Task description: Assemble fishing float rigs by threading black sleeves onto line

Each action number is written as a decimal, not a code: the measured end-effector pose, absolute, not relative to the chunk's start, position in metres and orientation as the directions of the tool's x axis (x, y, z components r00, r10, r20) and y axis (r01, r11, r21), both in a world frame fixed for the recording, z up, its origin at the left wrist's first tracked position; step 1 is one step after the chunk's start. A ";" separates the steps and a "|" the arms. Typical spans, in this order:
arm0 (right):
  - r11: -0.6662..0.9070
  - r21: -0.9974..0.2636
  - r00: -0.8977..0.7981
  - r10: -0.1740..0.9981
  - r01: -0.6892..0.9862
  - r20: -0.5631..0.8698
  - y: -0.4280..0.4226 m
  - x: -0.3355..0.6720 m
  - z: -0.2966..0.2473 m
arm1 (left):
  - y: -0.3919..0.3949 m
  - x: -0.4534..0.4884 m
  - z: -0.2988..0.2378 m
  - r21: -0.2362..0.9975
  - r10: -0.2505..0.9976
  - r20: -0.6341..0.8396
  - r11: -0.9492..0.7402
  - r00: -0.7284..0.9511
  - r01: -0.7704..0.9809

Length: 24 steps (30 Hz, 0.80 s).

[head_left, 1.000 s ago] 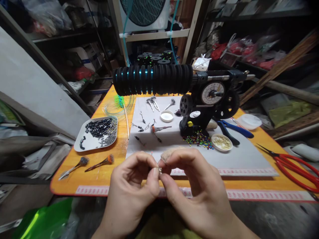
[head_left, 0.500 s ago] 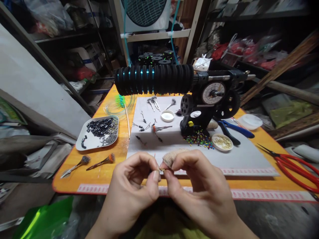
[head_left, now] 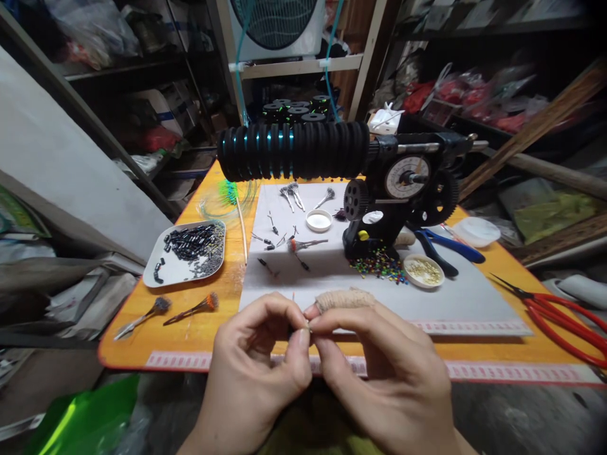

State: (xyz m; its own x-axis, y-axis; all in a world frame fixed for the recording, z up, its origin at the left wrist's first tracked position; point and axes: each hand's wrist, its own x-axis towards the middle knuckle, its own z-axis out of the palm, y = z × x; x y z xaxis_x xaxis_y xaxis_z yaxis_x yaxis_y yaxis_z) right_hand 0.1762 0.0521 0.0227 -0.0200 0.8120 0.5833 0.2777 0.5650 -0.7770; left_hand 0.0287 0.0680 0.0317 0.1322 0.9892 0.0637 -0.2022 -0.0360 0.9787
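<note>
My left hand [head_left: 258, 366] and my right hand [head_left: 384, 373] meet fingertip to fingertip above the near edge of the orange table [head_left: 208, 328]. Both pinch one tiny metal piece [head_left: 306, 326], too small to name, with a thin pin sticking up from it. A beige wrap [head_left: 344, 298] covers my right index finger. Behind the hands lies a grey mat [head_left: 455, 303] with small tufted pins [head_left: 303, 244] and a heap of coloured beads [head_left: 377, 264].
A black winding machine [head_left: 403, 189] with a long row of spools [head_left: 291, 151] stands at the back. A white tray [head_left: 164, 275] of black parts lies left, two brushes [head_left: 183, 309] in front. Blue pliers [head_left: 446, 246], a dish of gold bits [head_left: 423, 270] and red scissors [head_left: 564, 319] lie right.
Both hands stay together and pinched. My right fingers have flattened a little over the small piece, and the wrapped index finger now shows more fully.
</note>
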 end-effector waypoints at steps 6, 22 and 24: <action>0.475 -0.855 0.015 0.872 0.210 0.488 0.052 0.179 0.021 | 0.064 0.025 0.027 0.953 0.953 0.284 -0.292 0.106 0.080; 0.348 -0.910 -0.086 0.937 0.223 0.338 0.048 0.191 0.017 | 0.066 0.022 0.028 0.834 0.884 0.389 -0.458 0.260 0.308; 0.337 -0.914 -0.108 0.941 0.227 0.320 0.047 0.192 0.018 | 0.070 0.018 0.029 0.695 0.791 0.490 -0.608 0.367 0.382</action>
State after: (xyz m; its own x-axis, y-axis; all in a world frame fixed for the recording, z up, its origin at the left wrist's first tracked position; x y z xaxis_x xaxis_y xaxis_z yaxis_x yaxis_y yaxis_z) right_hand 0.1923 0.0471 0.0182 -0.1081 0.9411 0.3203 0.2266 0.3371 -0.9138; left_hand 0.0185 0.0700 0.0289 0.3671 0.7908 0.4898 0.3824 -0.6083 0.6955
